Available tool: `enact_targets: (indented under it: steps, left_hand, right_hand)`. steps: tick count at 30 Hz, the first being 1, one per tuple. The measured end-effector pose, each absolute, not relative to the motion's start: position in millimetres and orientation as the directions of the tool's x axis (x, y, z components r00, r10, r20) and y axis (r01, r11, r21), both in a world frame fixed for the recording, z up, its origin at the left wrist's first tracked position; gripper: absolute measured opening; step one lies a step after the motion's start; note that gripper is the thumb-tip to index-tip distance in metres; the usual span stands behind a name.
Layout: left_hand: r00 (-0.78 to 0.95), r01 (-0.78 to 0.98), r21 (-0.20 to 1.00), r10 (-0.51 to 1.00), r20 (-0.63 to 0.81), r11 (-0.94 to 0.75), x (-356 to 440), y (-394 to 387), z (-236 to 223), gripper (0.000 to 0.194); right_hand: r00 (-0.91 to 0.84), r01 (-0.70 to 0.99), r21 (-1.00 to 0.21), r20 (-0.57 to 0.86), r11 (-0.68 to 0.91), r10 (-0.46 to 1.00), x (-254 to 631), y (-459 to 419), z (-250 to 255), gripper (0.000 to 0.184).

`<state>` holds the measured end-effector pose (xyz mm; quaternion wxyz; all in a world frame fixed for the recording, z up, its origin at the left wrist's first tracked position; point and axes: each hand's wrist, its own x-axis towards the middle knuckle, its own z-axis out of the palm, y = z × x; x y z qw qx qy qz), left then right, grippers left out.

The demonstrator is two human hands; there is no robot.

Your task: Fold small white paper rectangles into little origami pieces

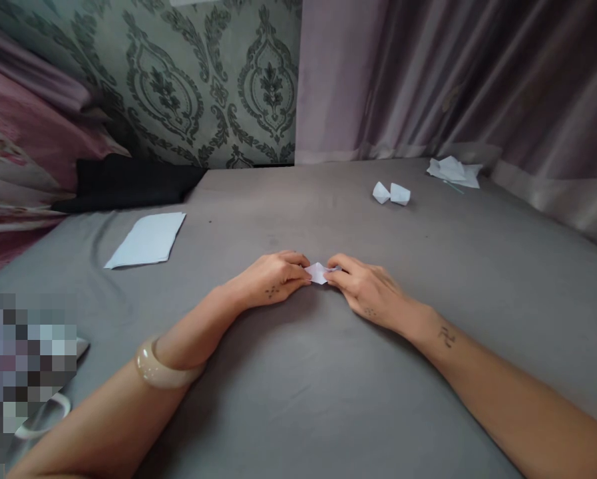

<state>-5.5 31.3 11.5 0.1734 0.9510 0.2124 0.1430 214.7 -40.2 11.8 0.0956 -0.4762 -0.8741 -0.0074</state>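
A small folded piece of white paper (318, 273) lies on the grey sheet (298, 372) between my two hands. My left hand (273, 278) pinches its left side with the fingers curled together. My right hand (363, 286) pinches its right side, fingers closed on it. Both hands rest on the sheet. A pale bangle (161, 369) sits on my left forearm.
A stack of flat white paper (147, 239) lies to the left. Two small folded paper pieces (392, 193) sit at the far right, crumpled paper scraps (454, 171) beyond them by the curtain. A black cloth (128, 181) lies against the patterned wall.
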Motion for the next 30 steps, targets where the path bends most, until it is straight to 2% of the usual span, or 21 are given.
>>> enact_targets:
  steps: [11, 15, 19, 21, 23, 27, 30]
  left_hand:
    - [0.817, 0.347, 0.574, 0.54, 0.204, -0.742, -2, 33, 10, 0.025]
    - [0.735, 0.429, 0.639, 0.658, 0.164, -0.639, 2, 32, 11, 0.019]
    - [0.631, 0.48, 0.78, 0.776, 0.012, -0.402, 3, 30, 12, 0.021]
    - [0.613, 0.414, 0.881, 0.786, -0.084, -0.229, 3, 30, 13, 0.021]
    - [0.6, 0.271, 0.962, 0.787, -0.141, -0.034, 4, 29, 14, 0.018]
    - [0.564, 0.048, 0.972, 0.796, -0.218, 0.232, 7, 27, 17, 0.022]
    - [0.556, 0.014, 0.942, 0.781, -0.286, 0.335, 7, 27, 19, 0.023]
  right_hand:
    - [-0.489, 0.828, -0.192, 0.211, 0.526, 0.847, 216, -37, 9, 0.024]
    - [-0.421, 0.843, -0.278, 0.194, 0.461, 0.886, 214, -34, 8, 0.022]
    - [-0.318, 0.82, -0.446, 0.167, 0.359, 0.933, 214, -32, 9, 0.022]
    - [-0.251, 0.792, -0.542, 0.131, 0.281, 0.959, 214, -31, 10, 0.023]
    - [-0.177, 0.729, -0.664, 0.052, 0.166, 0.983, 214, -30, 11, 0.024]
    - [-0.137, 0.441, -0.894, -0.147, -0.073, 0.98, 212, -28, 15, 0.022]
    - [-0.167, 0.273, -0.944, -0.235, -0.184, 0.957, 210, -28, 18, 0.021]
